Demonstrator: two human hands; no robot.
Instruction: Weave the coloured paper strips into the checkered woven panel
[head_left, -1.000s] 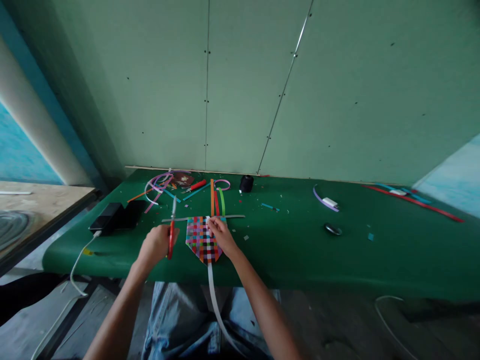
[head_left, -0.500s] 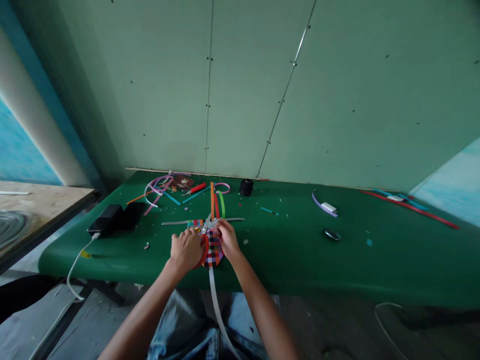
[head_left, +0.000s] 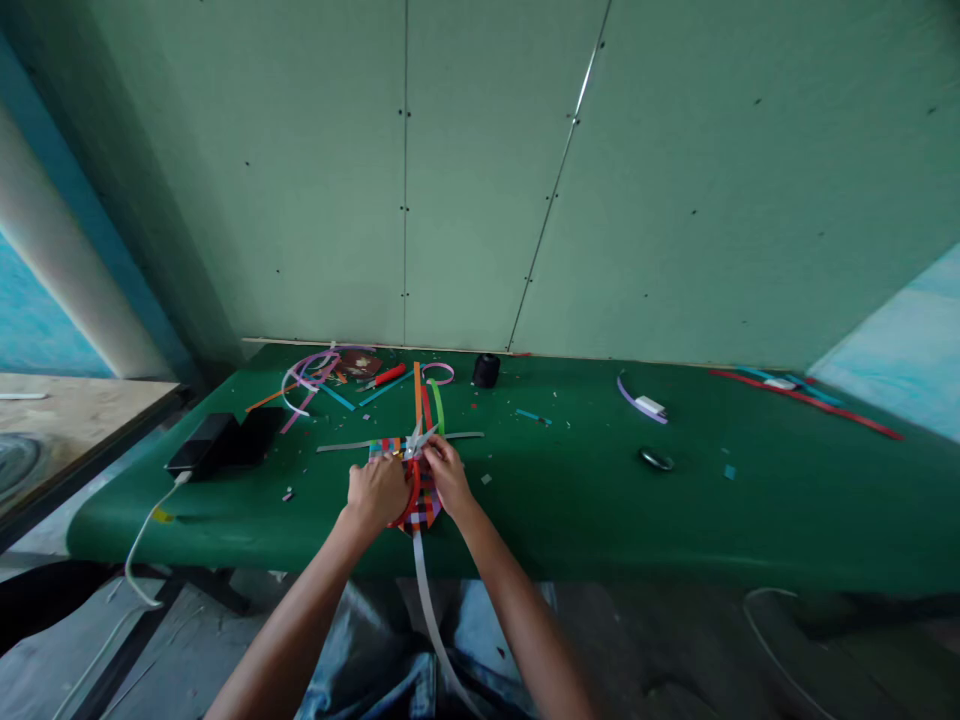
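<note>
A woven piece of many-coloured checked strips (head_left: 424, 505) lies on the table in front of me, with loose orange, red, green and grey strip ends sticking out of it. Over it are scissors with red handles (head_left: 414, 488), their blades apart and pointing away from me. My left hand (head_left: 379, 492) is closed on the scissors' handles. Close to the blades, my right hand (head_left: 448, 474) pinches at the woven piece's upper right; what lies between its fingertips is hidden. A long pale strip (head_left: 424, 590) hangs from the near end over the table edge.
Beyond the hands lie a red-handled knife (head_left: 390, 375), curled purple strips (head_left: 307, 372) and a black spool (head_left: 486, 371). A black box with a cable (head_left: 206, 445) is at left. Rightward are a dark oval object (head_left: 656, 460) and red strips (head_left: 817, 400).
The whole view has shifted slightly, so everything sits a little further left. My hands stay at the woven piece with the scissors; the blades have changed angle slightly.
</note>
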